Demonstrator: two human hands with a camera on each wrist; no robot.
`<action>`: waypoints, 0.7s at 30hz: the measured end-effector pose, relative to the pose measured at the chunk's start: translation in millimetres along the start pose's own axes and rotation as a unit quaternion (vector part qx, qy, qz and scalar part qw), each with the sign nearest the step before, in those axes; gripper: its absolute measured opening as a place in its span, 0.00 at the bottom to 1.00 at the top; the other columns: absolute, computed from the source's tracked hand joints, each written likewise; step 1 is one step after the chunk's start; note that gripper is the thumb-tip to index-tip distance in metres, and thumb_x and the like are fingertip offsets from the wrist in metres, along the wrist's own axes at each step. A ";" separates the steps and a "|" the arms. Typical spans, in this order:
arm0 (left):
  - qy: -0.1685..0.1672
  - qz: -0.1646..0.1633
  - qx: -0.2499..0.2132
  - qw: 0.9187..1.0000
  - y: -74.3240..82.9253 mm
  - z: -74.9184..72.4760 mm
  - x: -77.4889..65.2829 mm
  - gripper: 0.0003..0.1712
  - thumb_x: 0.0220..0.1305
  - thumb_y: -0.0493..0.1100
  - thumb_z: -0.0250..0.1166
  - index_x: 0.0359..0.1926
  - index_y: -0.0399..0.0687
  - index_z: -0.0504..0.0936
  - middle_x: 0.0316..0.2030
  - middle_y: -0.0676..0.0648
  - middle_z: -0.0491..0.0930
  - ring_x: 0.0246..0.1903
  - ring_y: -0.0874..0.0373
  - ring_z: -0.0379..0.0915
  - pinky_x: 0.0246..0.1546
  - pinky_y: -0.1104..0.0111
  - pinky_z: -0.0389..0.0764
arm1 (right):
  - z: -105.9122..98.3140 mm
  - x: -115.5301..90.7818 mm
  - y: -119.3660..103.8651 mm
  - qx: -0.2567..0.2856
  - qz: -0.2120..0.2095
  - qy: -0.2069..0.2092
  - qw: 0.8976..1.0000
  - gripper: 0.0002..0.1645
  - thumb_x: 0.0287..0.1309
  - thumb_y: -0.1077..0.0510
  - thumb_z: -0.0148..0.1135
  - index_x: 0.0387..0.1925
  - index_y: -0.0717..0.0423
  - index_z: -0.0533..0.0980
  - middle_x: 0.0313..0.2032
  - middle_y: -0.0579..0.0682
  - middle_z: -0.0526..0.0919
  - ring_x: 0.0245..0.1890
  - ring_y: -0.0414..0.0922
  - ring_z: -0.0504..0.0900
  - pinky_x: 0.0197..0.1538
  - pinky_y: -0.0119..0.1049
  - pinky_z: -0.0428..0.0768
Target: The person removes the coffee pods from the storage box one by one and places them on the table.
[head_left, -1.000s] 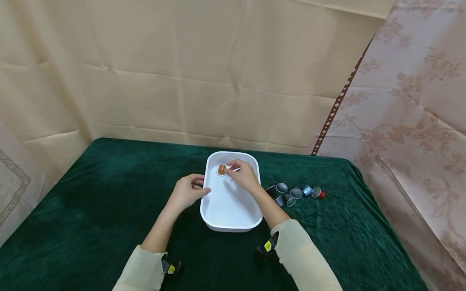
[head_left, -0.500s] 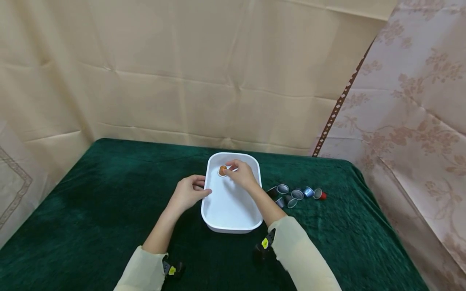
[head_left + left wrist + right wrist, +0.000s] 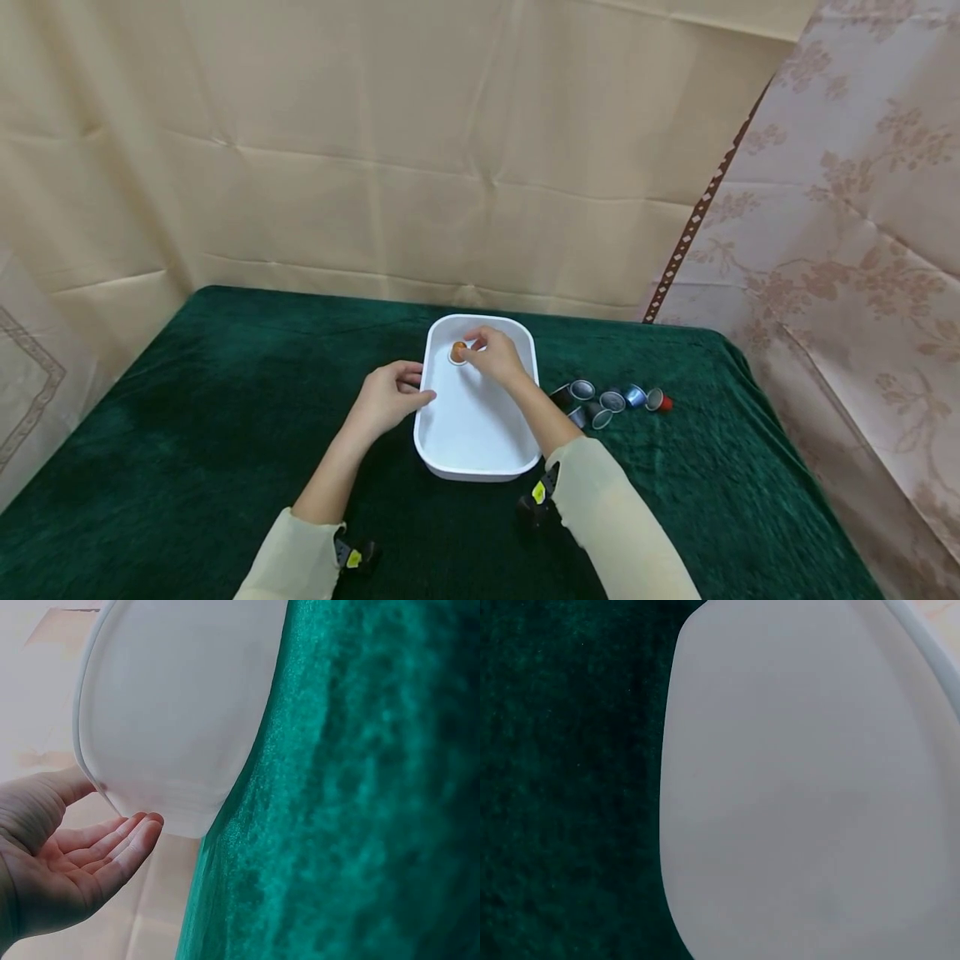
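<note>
In the head view, a white tray (image 3: 480, 433) sits on the green cloth in front of me. My left hand (image 3: 382, 402) grips its left rim, thumb over the edge and fingers outside; the left wrist view shows the fingertips (image 3: 154, 819) against the outer wall. An orange coffee capsule (image 3: 458, 350) stands upright on its wide rim, toward the tray's far left corner. Thumb and index finger of my right hand (image 3: 497, 360) pinch it from its right side. The right wrist view shows only the tray's outer wall (image 3: 802, 750) and the cloth.
Several coffee capsules lie in a loose group right of the tray, including a blue one (image 3: 635, 396), a red one (image 3: 665, 403) and a silver-faced one (image 3: 582, 389). The green cloth (image 3: 247, 375) covers the table. A beige curtain (image 3: 420, 167) hangs behind it.
The right thumb has closed in on the orange capsule from the right and now overlaps its side. The right forearm has swung slightly left. The left hand stays on the rim.
</note>
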State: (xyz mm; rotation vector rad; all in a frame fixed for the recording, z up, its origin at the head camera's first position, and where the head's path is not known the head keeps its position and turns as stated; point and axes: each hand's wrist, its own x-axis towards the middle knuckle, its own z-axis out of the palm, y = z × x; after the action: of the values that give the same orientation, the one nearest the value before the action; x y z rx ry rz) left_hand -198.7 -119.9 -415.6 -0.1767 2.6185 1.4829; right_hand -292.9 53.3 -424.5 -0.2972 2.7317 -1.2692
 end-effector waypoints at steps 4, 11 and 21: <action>0.000 0.001 -0.001 1.000 -0.3 0.2 0.3 0.26 0.56 0.43 0.67 0.55 0.43 0.74 0.46 0.42 0.79 0.39 0.56 0.79 0.39 0.66 0.83 | 2.1 0.3 -2.1 -0.011 -0.005 0.002 1.000 0.16 0.55 0.57 0.63 0.45 0.60 0.78 0.36 0.57 0.81 0.36 0.48 0.77 0.35 0.30 0.73; 0.004 0.001 0.000 1.000 -0.3 1.0 0.7 0.26 0.56 0.43 0.67 0.55 0.43 0.74 0.45 0.42 0.79 0.39 0.56 0.79 0.39 0.66 0.83 | 2.9 2.2 -4.5 -0.018 0.003 -0.008 1.000 0.17 0.55 0.56 0.63 0.45 0.60 0.77 0.36 0.57 0.80 0.34 0.47 0.76 0.33 0.28 0.71; 0.008 0.004 -0.002 1.000 0.4 1.7 -1.2 0.26 0.56 0.43 0.67 0.55 0.42 0.74 0.45 0.42 0.80 0.38 0.57 0.79 0.40 0.66 0.83 | 9.9 5.6 -4.3 -0.040 0.012 -0.020 0.999 0.20 0.53 0.55 0.65 0.47 0.59 0.76 0.37 0.56 0.80 0.34 0.46 0.75 0.33 0.30 0.73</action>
State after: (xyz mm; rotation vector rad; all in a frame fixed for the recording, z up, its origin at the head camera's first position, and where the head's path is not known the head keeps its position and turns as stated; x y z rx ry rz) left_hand -197.5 -118.2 -415.9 -0.1796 2.6323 1.4969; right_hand -296.0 42.0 -427.7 -0.2930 2.7484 -1.1365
